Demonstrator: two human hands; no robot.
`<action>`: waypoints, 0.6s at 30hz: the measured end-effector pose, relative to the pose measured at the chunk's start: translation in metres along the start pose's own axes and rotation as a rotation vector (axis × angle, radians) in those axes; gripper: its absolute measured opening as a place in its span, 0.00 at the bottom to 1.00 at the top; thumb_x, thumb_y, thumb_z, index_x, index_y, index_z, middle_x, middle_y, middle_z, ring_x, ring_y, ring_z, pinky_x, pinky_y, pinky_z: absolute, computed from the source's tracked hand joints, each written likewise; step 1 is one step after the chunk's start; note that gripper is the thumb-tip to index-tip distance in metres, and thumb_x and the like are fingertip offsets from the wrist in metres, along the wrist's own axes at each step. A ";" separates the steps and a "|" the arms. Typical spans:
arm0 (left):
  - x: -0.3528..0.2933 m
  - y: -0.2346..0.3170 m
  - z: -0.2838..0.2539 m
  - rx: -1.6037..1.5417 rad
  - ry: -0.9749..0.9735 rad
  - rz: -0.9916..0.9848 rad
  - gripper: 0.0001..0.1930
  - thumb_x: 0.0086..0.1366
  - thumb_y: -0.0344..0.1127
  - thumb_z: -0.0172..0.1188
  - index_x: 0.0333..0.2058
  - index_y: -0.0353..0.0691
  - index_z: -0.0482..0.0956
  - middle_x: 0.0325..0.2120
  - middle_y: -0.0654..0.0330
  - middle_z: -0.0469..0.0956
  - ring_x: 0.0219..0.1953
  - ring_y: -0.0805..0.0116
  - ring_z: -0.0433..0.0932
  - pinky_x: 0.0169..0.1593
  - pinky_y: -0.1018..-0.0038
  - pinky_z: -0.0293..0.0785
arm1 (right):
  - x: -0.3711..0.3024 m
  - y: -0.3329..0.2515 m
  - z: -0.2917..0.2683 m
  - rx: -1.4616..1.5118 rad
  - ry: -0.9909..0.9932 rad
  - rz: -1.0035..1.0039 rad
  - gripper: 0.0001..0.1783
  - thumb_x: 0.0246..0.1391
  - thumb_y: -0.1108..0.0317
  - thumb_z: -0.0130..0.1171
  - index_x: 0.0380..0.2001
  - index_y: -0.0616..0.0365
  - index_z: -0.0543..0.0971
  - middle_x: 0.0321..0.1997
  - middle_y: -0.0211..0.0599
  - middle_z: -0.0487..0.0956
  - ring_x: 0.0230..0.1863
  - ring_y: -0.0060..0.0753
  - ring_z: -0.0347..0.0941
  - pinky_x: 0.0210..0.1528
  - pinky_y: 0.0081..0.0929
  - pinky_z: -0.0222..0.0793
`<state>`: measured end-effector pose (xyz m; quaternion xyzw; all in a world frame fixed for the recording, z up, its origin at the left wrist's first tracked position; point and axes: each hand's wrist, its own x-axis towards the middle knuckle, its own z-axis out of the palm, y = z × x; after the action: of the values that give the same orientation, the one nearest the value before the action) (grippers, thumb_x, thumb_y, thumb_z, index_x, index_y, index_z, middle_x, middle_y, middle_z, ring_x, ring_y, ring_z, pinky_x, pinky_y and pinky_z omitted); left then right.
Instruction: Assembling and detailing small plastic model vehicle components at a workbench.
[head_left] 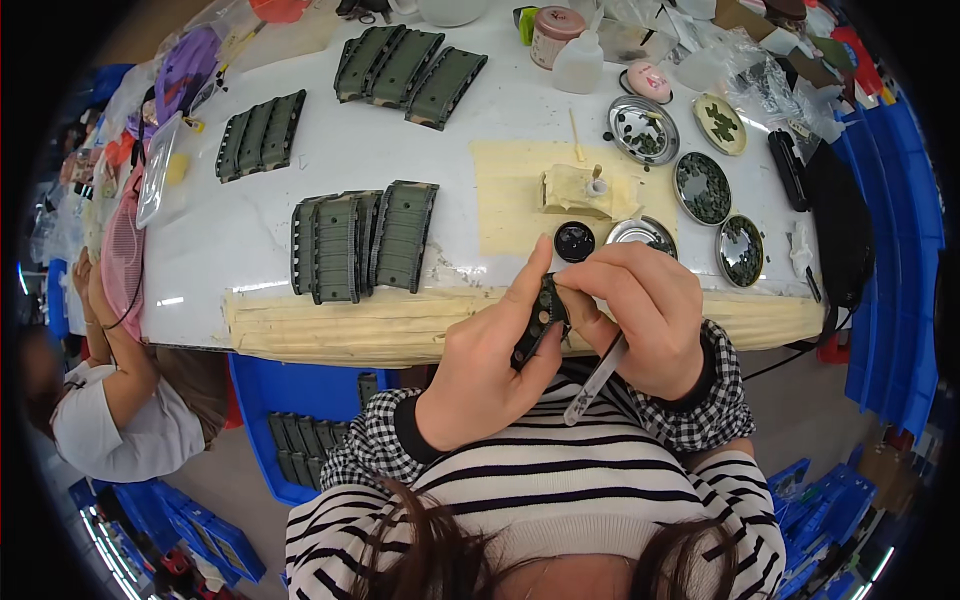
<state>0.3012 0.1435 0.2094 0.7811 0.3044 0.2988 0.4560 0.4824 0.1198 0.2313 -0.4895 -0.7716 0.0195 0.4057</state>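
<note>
My left hand (492,365) is closed around a small dark green camouflage piece (541,322) with round spots along its side, held up near the table's front edge. My right hand (645,305) is closed too, its thumb and fingertips at the upper end of that piece. Silver tweezers (597,380) are tucked in the right hand and slant down toward my chest; their tips are hidden. Just beyond the hands sit a small black pot (574,241) of dark liquid and a metal dish (641,233), partly covered by the right hand.
Ribbed green panels lie in groups (337,245), (410,75), (262,136) on the white table. Round dishes (703,187) of small dark parts stand at right, beside a tape-covered block (590,192). A blue bin (262,395) is below the edge. Another person (125,410) sits at left.
</note>
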 end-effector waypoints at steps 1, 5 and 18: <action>0.000 0.000 0.000 0.010 -0.008 -0.004 0.35 0.58 0.19 0.54 0.66 0.31 0.55 0.25 0.58 0.75 0.24 0.77 0.72 0.31 0.82 0.69 | 0.000 0.000 0.000 -0.008 -0.001 -0.004 0.18 0.32 0.77 0.62 0.33 0.62 0.77 0.28 0.34 0.73 0.24 0.30 0.73 0.25 0.24 0.68; 0.000 0.000 0.005 0.013 0.043 0.038 0.36 0.56 0.20 0.58 0.65 0.31 0.57 0.20 0.54 0.72 0.20 0.66 0.73 0.28 0.76 0.70 | -0.003 0.000 -0.001 -0.035 0.002 -0.039 0.18 0.32 0.76 0.63 0.34 0.62 0.77 0.29 0.33 0.73 0.23 0.29 0.72 0.25 0.23 0.67; -0.004 -0.002 0.008 0.124 0.084 0.118 0.38 0.54 0.21 0.59 0.64 0.27 0.56 0.20 0.52 0.72 0.19 0.59 0.72 0.28 0.69 0.71 | -0.012 -0.005 -0.004 -0.109 -0.110 -0.125 0.19 0.39 0.74 0.62 0.39 0.67 0.79 0.34 0.40 0.77 0.24 0.30 0.72 0.24 0.22 0.68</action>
<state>0.3040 0.1373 0.2035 0.8111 0.2947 0.3382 0.3753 0.4838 0.1064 0.2287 -0.4598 -0.8217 -0.0210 0.3361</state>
